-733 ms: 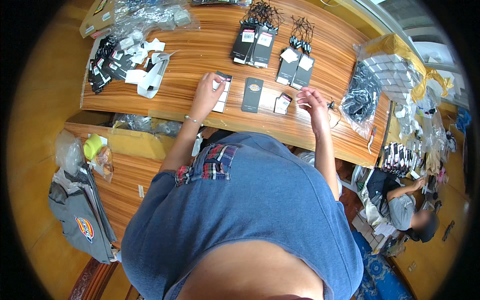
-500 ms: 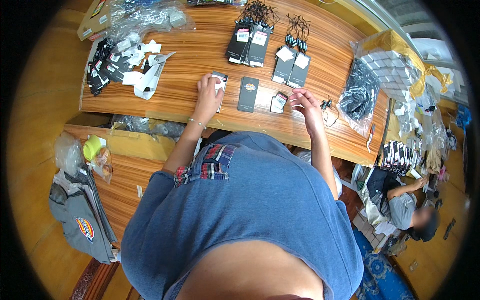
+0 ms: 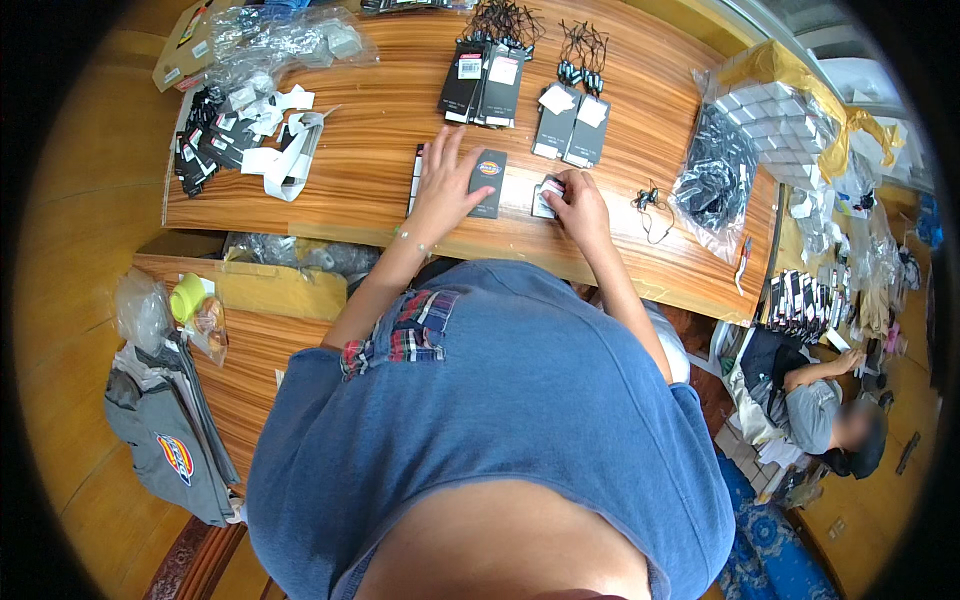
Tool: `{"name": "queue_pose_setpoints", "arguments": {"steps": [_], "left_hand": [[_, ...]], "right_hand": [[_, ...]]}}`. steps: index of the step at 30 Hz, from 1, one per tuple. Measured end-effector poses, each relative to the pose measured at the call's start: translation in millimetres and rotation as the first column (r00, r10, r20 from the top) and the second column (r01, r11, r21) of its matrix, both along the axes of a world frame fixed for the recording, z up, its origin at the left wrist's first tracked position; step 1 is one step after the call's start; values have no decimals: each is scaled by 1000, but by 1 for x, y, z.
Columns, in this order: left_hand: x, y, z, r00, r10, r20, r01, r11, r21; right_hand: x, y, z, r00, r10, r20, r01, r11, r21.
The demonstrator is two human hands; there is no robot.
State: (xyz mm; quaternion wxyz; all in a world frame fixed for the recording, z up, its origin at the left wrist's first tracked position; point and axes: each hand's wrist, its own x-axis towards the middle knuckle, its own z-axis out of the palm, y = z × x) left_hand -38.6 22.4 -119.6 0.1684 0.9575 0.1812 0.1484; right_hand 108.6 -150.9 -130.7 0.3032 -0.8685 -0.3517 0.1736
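Observation:
My left hand (image 3: 447,188) is open, its spread fingers lying over a dark hang tag stack (image 3: 416,180) on its left, with the thumb at the edge of a dark grey hang tag (image 3: 489,190) with an oval logo. My right hand (image 3: 581,208) has its thumb and fingertips closed on a small black-and-white label tag (image 3: 544,197), whose right part they cover. Right of that hand lies a small bundle of black strings (image 3: 652,203).
Stacks of black stringed hang tags (image 3: 480,85) and two more tags (image 3: 571,125) lie farther back. At left are tags with torn white paper (image 3: 285,160). A clear bag of black strings (image 3: 715,185) and snips (image 3: 743,265) lie at right. Beyond, another person (image 3: 815,410) works.
My left hand has moved right, from the left tag stack toward the logo tag, with fingers spreading. My right hand has moved left and closed on the small label tag.

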Motion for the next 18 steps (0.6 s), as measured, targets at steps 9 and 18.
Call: {"name": "queue_pose_setpoints", "arguments": {"steps": [9,18], "left_hand": [[17,11,-11,985,-59,-160,61,998,7],[10,17,-13,996,-74,-51,73,997,-24]], "right_hand": [[-2,-6,-12,998,-58,22,56,997,58],[-1,-9,-20,982,-116,-152,148,964,222]]}}
